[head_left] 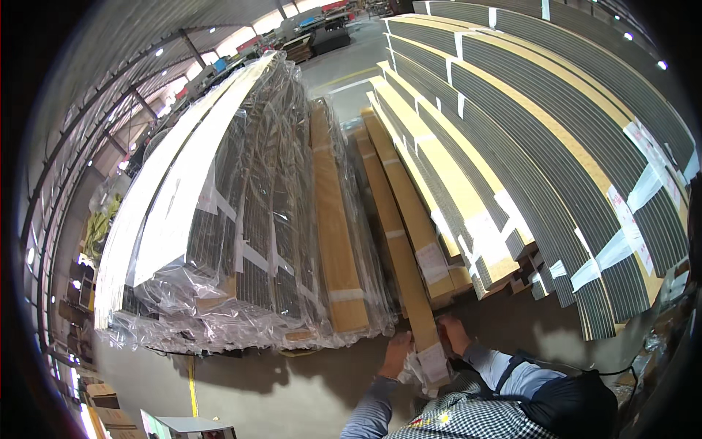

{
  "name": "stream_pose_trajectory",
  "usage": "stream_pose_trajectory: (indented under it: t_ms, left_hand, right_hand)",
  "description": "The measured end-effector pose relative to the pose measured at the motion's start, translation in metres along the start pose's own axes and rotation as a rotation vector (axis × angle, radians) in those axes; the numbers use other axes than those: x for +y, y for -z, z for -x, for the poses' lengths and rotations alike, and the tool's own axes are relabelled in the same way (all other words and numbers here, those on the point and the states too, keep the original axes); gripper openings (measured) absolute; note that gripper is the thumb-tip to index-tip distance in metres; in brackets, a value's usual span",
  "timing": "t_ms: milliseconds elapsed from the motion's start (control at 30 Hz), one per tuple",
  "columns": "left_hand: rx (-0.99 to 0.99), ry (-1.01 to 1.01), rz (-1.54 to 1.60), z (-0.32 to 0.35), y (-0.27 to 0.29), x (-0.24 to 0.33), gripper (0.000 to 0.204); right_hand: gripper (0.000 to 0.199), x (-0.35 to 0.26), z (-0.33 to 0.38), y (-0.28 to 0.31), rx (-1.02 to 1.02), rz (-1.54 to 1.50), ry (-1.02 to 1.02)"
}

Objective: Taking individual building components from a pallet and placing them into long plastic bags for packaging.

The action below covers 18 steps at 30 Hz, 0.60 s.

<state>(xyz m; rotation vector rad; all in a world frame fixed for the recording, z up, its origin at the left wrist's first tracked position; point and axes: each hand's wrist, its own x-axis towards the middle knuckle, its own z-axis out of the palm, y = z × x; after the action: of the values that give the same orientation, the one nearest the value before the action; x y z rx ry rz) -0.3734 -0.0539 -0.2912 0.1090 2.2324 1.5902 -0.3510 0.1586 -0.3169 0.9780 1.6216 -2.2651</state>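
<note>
A long, narrow wood-coloured board (pixel 417 314), perhaps a stack seen from above, runs away from me between the two stacks. Its near end carries a white paper label (pixel 433 362) with some crumpled clear wrap beside it. My left hand (pixel 395 354) grips its left edge close to that end. On the opposite edge is my right hand (pixel 455 335), closed against the side; the fingers underneath are hidden. The board's near end reaches close to my checked apron (pixel 468 418).
Clear plastic film wraps the tall stack of boards (pixel 340 241) on the left. Banded board stacks (pixel 541 168) rise on the right, with shorter labelled bundles (pixel 409 197) beside my board. Grey floor (pixel 285 395) lies nearer me, with a pale box (pixel 186 426) at lower left.
</note>
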Motion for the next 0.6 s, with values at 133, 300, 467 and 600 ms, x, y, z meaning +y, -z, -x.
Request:
stream_pose_trajectory:
  t_ms: [133,300,467,600]
  left_hand:
    - [0.125,0.081,0.445,0.018,-0.022,-0.019,0.027]
    - [0.114,-0.471,-0.358,0.035,-0.006,0.008,0.023]
    - [0.349,-0.308,-0.159,0.051,-0.017,0.030,0.025]
    - [0.334,0.001,0.398,0.090,-0.035,0.000,0.038]
  right_hand:
    - [0.011,0.006,-0.009,0.002,-0.019,-0.075,-0.180]
    - [0.012,-0.012,0.025,-0.012,-0.120,1.197,0.607]
    - [0.017,-0.018,0.076,-0.040,0.119,0.737,0.671]
    - [0.026,0.006,0.107,-0.036,0.095,0.095,0.528]
